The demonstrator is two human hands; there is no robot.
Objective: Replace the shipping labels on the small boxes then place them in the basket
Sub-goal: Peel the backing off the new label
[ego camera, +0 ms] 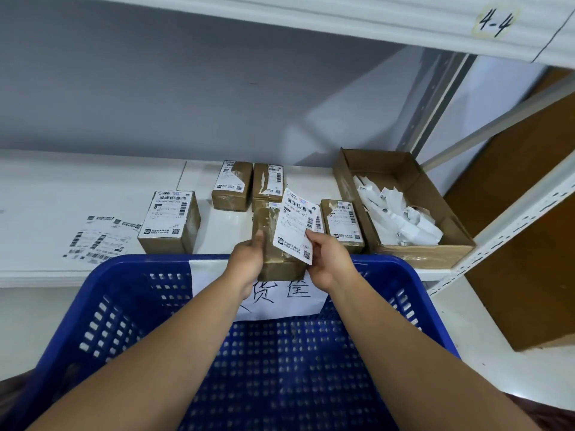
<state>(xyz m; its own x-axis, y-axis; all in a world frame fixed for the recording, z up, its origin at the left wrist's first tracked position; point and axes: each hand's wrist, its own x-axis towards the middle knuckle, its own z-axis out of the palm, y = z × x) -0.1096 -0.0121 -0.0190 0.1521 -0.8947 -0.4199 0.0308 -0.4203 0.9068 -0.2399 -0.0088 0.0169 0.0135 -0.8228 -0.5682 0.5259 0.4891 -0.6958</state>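
The left forearm [161, 353] and the right forearm [404, 353] are bare along all their visible length, from the near edge to the wrists. The left hand [247, 259] and the right hand [328, 259] are bare too, with short, plain nails. A dark reddish-brown cloth [557, 412] shows in the near corners; whether it is clothing cannot be told.

- White shelf [62, 181] — taped boxes [169, 222] standing around its middle.
- Loose labels [99, 237] at 9 o'clock.
- Open carton [426, 256] at 3 o'clock — paper scraps [401, 216] inside.
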